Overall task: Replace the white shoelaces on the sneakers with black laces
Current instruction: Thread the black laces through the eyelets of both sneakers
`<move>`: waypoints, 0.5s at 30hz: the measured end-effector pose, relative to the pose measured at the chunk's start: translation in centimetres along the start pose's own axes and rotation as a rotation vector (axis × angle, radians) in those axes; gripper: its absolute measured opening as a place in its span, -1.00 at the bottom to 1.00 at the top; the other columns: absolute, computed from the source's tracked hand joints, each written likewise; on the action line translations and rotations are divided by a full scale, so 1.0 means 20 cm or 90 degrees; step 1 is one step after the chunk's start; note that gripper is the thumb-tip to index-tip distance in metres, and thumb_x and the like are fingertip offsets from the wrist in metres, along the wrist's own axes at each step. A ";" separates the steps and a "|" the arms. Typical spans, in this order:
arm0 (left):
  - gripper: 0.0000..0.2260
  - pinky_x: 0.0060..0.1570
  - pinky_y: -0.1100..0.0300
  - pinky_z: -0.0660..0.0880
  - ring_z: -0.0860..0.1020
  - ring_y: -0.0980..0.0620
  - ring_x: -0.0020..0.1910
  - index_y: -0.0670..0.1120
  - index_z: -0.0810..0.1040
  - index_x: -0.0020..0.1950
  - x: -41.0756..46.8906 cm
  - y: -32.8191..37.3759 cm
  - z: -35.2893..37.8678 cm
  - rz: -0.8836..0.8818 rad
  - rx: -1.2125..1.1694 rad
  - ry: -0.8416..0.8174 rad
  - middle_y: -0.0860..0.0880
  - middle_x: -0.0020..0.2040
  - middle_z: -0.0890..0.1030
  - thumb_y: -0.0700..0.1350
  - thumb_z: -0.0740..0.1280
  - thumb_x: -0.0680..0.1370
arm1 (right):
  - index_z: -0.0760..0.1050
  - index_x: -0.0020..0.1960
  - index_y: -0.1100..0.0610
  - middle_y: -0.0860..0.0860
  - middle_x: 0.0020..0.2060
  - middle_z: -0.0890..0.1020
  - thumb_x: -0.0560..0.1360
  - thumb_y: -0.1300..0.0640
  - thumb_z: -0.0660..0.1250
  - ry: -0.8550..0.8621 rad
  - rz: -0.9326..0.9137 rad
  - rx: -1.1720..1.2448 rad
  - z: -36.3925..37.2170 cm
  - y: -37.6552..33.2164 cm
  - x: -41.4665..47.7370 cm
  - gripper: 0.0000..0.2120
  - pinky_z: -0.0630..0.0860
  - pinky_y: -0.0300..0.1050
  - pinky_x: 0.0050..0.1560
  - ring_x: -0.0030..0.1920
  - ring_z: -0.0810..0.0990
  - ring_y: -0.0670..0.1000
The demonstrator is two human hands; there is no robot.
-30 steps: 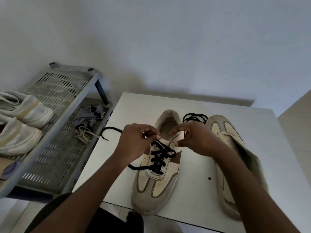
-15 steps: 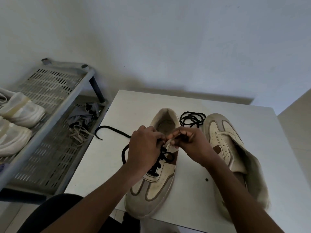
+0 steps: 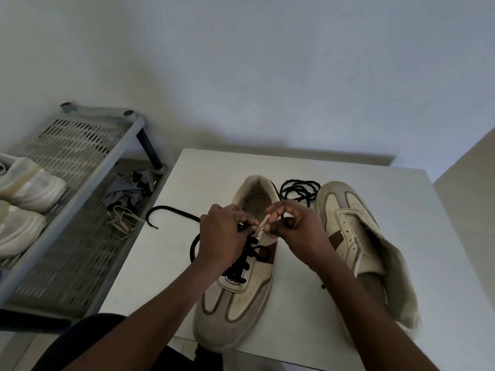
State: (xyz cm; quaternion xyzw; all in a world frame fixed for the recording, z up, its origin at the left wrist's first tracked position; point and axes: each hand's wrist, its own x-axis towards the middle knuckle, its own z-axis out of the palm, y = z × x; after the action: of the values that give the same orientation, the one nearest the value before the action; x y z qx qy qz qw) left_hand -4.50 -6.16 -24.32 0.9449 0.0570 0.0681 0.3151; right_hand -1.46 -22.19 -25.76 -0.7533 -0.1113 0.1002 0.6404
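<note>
Black cord lace [image 3: 238,269] is being pinched by the left hand [image 3: 222,236], the tongue of the beige suede sneaker [image 3: 241,298] by the right hand [image 3: 297,231], ideally kept taut

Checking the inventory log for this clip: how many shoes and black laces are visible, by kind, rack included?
Beige sneakers on the table: 2
White shoes on the rack: 2
Black laces: 2
Total: 6
</note>
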 end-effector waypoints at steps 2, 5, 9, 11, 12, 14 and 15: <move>-0.91 -0.07 0.16 0.18 0.36 0.09 -0.06 0.05 0.70 -0.04 0.00 0.01 0.00 0.029 0.049 0.005 0.19 -0.18 0.55 -0.08 0.45 0.47 | 0.57 -0.25 0.16 0.01 0.00 0.58 0.39 0.42 0.44 0.004 -0.001 -0.045 0.00 -0.01 0.00 -0.82 0.58 -0.27 -0.22 -0.14 0.65 -0.04; -0.89 -0.14 0.17 0.09 0.32 0.12 -0.12 0.04 0.71 -0.05 0.00 -0.01 0.00 0.099 0.070 0.015 0.10 -0.12 0.67 -0.11 0.47 0.45 | 0.58 -0.28 0.13 0.02 0.01 0.58 0.40 0.42 0.43 -0.004 0.013 -0.045 0.00 -0.01 0.01 -0.78 0.58 -0.27 -0.21 -0.14 0.66 -0.05; -0.90 -0.14 0.19 0.10 0.36 0.13 -0.15 0.03 0.71 -0.07 -0.01 0.00 0.00 0.103 0.033 0.026 0.09 -0.13 0.69 -0.12 0.48 0.44 | 0.59 -0.25 0.21 0.06 0.01 0.59 0.42 0.48 0.37 0.004 0.030 0.010 0.01 0.00 -0.01 -0.79 0.58 -0.26 -0.23 -0.19 0.65 -0.10; -0.88 -0.06 0.18 0.23 0.41 0.13 -0.17 0.04 0.72 -0.07 -0.01 0.01 -0.01 0.074 0.003 0.028 0.11 -0.19 0.67 -0.13 0.48 0.43 | 0.59 -0.22 0.26 0.06 0.01 0.59 0.44 0.50 0.33 0.012 0.040 0.022 0.02 0.00 -0.01 -0.81 0.58 -0.26 -0.23 -0.21 0.66 -0.08; -0.86 -0.01 0.16 0.32 0.45 0.13 -0.18 0.05 0.71 -0.06 -0.01 0.01 -0.02 0.056 -0.019 0.023 0.15 -0.25 0.64 -0.15 0.49 0.42 | 0.59 -0.21 0.27 0.06 0.02 0.59 0.44 0.49 0.33 0.012 0.041 0.017 0.02 0.00 -0.01 -0.82 0.59 -0.25 -0.22 -0.21 0.66 -0.06; -0.77 0.06 0.10 0.46 0.57 0.14 -0.20 0.05 0.68 0.01 0.00 0.01 -0.05 0.034 -0.061 -0.002 0.17 -0.34 0.61 -0.17 0.49 0.39 | 0.60 -0.20 0.23 0.03 0.05 0.59 0.44 0.46 0.36 -0.003 0.035 -0.013 0.01 -0.01 -0.01 -0.83 0.62 -0.20 -0.18 -0.15 0.66 -0.01; -0.74 0.07 0.08 0.50 0.61 0.15 -0.22 0.06 0.63 0.02 0.01 0.01 -0.06 0.027 -0.077 -0.015 0.14 -0.33 0.63 -0.18 0.49 0.38 | 0.61 -0.18 0.19 0.00 0.07 0.59 0.42 0.43 0.40 -0.019 0.032 -0.046 -0.01 -0.02 -0.01 -0.84 0.63 -0.17 -0.14 -0.13 0.67 0.00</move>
State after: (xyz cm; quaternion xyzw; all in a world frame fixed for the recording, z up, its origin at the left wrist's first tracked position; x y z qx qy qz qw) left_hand -4.54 -5.62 -23.20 0.9260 0.0294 0.0667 0.3704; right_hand -1.68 -22.32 -25.28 -0.7768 -0.1052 0.1231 0.6086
